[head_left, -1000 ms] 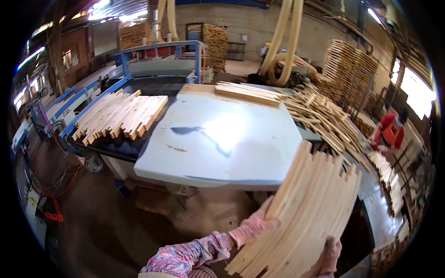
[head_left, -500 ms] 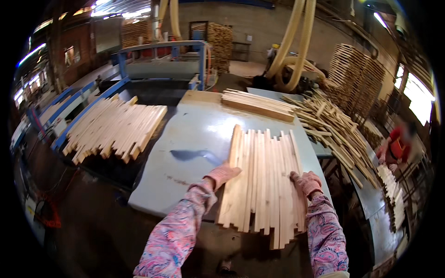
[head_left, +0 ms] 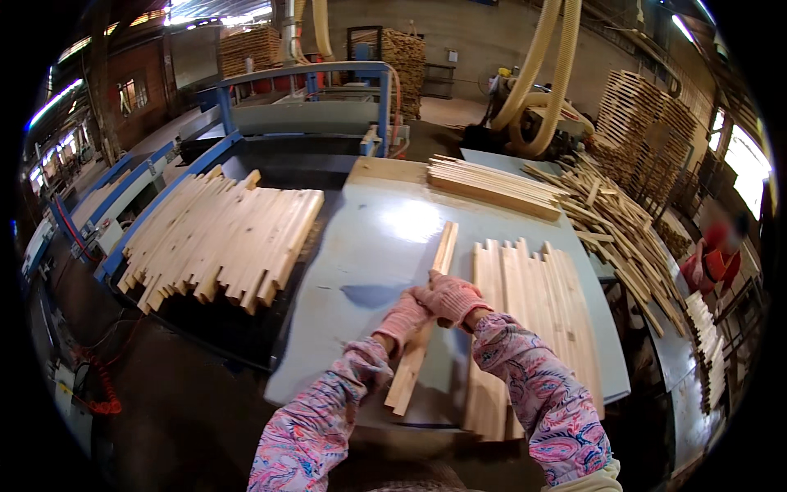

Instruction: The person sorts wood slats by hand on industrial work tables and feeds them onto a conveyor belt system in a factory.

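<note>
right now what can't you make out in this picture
In the head view:
Middle of the held wood strips: covered by the left hand and right hand.
Part of the wider row of strips to their right: hidden by the right sleeve.
The wearer's upper arms: cut off by the lower edge.
What the co-worker at far right is handling: too small and blurred to tell.
</note>
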A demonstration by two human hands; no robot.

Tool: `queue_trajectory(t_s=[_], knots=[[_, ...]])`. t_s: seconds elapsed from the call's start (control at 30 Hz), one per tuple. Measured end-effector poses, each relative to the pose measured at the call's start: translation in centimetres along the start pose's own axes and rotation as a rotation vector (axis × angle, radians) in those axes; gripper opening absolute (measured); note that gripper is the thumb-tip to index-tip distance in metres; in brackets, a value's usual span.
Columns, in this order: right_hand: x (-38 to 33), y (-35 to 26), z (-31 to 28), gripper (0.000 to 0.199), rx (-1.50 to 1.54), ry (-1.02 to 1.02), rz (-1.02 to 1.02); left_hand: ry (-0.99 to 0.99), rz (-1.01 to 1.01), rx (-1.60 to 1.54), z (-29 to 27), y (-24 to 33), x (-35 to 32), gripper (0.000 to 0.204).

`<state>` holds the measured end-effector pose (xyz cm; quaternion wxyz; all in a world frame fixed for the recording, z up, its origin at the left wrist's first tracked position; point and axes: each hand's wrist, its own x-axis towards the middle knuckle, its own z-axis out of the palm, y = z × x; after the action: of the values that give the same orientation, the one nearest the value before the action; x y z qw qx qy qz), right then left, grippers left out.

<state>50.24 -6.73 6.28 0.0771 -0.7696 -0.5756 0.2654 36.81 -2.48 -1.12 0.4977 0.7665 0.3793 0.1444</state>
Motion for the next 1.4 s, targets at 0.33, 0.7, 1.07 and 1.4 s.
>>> queue_trajectory(t_s=[0.33,0.7,1.07,1.4], knots=[[10.3,-14.0,6.7,0.058,0.159,0.287,-0.046,-0.152,0.376,0.244,-16.7,-4.1,-18.5,0.085],[25.8,-13.6,16.1,0.059,-0.473,0.248,-0.190,0.017,0.025,-0.519,-27.4,-10.6,-30.8,0.056],[15.7,-25.6,15.0,0.033,-0.208,0.177,-0.143,0.534,-0.001,-0.573,-31.0,-12.1,-34.5,0.052],[20.1,-17.5,19.3,0.022,-0.564,0.762,-0.564,1.048,-0.118,0.513,-50.1,-21.9,-33.3,0.058]])
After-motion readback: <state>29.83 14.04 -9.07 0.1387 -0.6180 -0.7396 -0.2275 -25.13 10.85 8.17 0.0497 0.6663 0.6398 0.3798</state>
